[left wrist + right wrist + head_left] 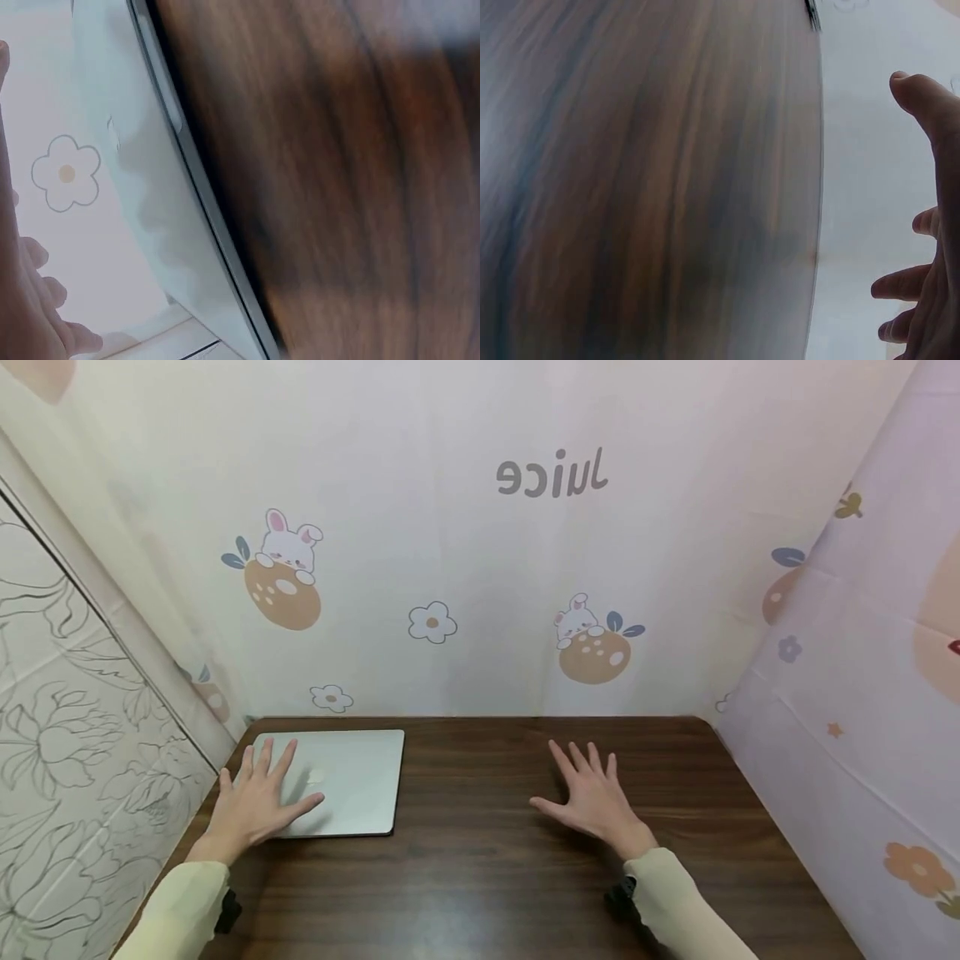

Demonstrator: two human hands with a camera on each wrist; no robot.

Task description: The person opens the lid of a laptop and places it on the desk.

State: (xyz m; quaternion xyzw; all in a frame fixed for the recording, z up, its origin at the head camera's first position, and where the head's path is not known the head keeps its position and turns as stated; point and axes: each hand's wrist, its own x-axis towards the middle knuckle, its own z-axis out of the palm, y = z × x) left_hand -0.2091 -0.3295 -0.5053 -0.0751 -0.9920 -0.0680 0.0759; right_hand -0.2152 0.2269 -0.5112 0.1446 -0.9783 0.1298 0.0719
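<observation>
Plainly, both hands (251, 806) (597, 800) have fingers spread, the left over a silver laptop (356, 781), patterned curtain (480, 560) beyond the table (465, 877)

Over the brown, dark-streaked desk (465, 877), I'm wearing pale yellow-green sleeves (176, 910); on it, a laptop (360, 781) is showing silver; behind the desk, white cloth (450, 460) is bearing tan fruits (283, 602) and white rabbits (291, 547).

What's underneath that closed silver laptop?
The dark wooden table shows along the near and right edges of the laptop, which rests on it. The surface directly beneath is covered, so I can't tell whether anything else lies there.
</observation>
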